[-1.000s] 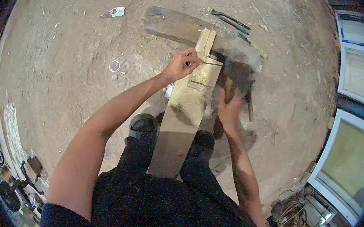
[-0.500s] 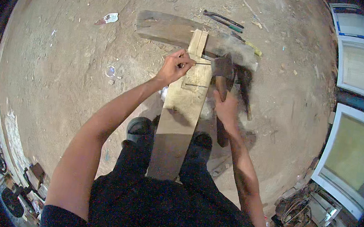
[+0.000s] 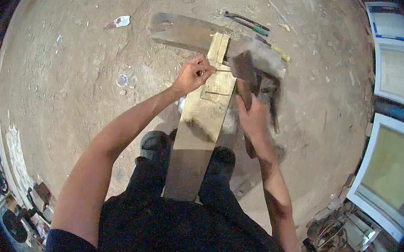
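A long pale plank (image 3: 201,121) runs away from me between my feet, with a narrow tongue (image 3: 218,46) at its far end. My left hand (image 3: 193,75) pinches a thin nail-like rod (image 3: 222,70) over the plank, pointing right. My right hand (image 3: 255,115) is wrapped round the wooden handle of a hammer-like tool, whose broad dark head (image 3: 244,67) is at the rod's right end; I cannot tell whether they touch. Nearer me, a dark straight line or slot (image 3: 218,94) crosses the plank inside a marked rectangle.
Beyond the plank lies a weathered timber (image 3: 186,32) under its far end. Long-handled pincers (image 3: 247,23) and a yellow-handled tool (image 3: 279,52) lie behind it on the dirt floor. White-framed panels (image 3: 386,166) stand at right. Clutter (image 3: 336,243) fills the lower right.
The tool's head has tilted and shifted slightly left and away from me, its handle swinging with my right hand. My left hand keeps its pinch on the rod.
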The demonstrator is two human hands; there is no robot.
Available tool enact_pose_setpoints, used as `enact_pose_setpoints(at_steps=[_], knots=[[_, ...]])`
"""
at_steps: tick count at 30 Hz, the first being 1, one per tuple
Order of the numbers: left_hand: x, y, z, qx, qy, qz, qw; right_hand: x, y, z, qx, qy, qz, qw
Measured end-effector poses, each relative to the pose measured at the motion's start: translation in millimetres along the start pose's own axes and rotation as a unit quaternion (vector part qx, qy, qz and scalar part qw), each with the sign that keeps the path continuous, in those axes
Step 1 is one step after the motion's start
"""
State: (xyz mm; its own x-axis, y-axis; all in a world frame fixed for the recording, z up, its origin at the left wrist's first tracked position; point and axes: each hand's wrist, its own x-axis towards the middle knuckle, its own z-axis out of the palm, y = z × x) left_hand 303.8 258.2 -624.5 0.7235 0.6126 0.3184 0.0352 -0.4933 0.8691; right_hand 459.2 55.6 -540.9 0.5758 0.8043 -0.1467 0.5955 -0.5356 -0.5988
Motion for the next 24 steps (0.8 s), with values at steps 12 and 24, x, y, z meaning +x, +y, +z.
enact_pose_setpoints(at_steps=[12, 24], knots=[[-3.1, -9.1, 5.1, 0.001, 0.017, 0.016, 1.0, -3.2, 16.0, 7.8, -0.03, 0.04, -0.024, 0.998], [-5.9, -3.9, 3.6, 0.002, 0.022, 0.008, 1.0, -10.7, 30.1, 31.3, -0.049, 0.079, 0.006, 0.996]])
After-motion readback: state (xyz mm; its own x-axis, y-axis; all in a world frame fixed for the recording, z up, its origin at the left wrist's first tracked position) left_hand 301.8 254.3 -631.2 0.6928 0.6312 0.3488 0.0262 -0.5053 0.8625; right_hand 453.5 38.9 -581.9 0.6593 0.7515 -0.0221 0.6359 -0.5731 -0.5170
